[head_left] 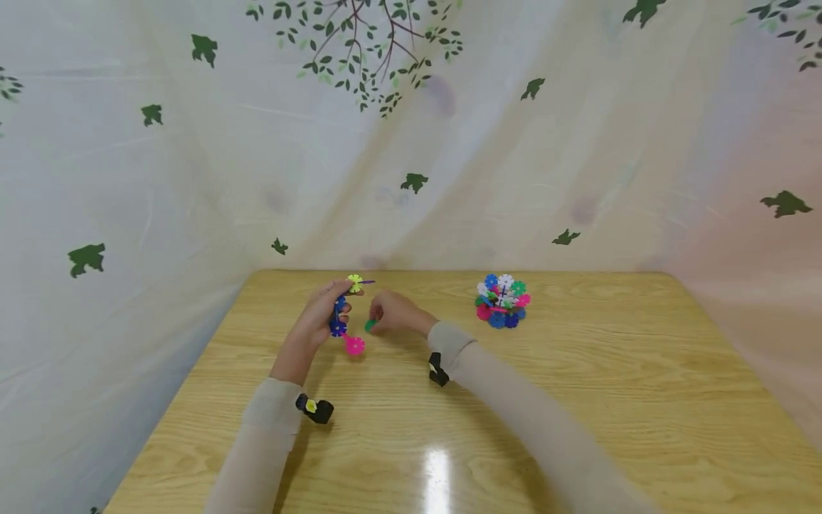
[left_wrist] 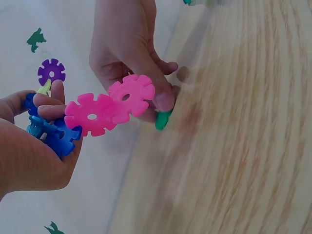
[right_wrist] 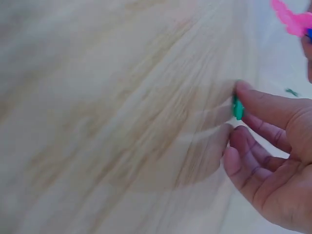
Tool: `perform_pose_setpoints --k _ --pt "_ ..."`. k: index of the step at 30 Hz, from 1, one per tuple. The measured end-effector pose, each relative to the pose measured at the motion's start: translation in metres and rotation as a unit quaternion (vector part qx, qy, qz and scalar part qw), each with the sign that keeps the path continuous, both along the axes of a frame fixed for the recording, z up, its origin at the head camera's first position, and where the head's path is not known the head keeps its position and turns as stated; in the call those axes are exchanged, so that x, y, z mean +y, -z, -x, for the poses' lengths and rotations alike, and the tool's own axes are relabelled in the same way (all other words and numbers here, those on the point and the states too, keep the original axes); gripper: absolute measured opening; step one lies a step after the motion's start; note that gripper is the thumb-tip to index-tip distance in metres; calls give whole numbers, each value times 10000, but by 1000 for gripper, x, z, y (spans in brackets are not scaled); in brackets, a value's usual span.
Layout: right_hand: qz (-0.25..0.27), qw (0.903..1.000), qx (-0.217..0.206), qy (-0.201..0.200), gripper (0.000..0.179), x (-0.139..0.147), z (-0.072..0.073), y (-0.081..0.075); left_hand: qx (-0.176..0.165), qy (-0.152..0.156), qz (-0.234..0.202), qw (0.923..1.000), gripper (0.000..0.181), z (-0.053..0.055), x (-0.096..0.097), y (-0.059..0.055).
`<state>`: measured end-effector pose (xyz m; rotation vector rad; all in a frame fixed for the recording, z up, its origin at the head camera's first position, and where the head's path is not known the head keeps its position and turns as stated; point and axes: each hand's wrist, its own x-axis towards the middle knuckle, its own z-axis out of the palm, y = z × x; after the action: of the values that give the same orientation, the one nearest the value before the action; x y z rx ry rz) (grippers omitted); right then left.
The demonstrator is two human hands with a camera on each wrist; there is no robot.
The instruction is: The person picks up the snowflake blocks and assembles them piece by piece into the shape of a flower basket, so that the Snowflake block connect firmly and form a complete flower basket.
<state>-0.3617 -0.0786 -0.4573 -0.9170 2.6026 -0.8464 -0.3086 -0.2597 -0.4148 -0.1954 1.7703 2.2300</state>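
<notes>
My left hand grips a chain of linked plastic snowflake discs above the table's left side. Two pink discs stick out at one end, blue discs lie against the palm, and a yellow disc with a purple disc beyond it forms the other end. Parts of the chain are hidden behind the fingers. Just to the right, my right hand pinches a single green disc between thumb and fingertips, close over the wood and apart from the chain.
A round cluster of joined discs in white, blue, pink and green stands toward the back of the wooden table. Behind the table's far edge hangs a pale curtain printed with leaves and birds. Each wrist wears a small black camera.
</notes>
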Motion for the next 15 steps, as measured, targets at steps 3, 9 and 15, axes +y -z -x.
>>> perform_pose_setpoints --k 3,9,15 --pt "575 9973 -406 190 22 18 -1 3 -70 -52 -38 10000 15 2 8 3" --pt "1621 9784 -1048 740 17 55 -3 9 -175 -113 -222 9995 12 7 24 11" --pt "2716 9358 -1560 1619 19 85 -9 4 -168 -33 -190 9997 14 10 41 14"
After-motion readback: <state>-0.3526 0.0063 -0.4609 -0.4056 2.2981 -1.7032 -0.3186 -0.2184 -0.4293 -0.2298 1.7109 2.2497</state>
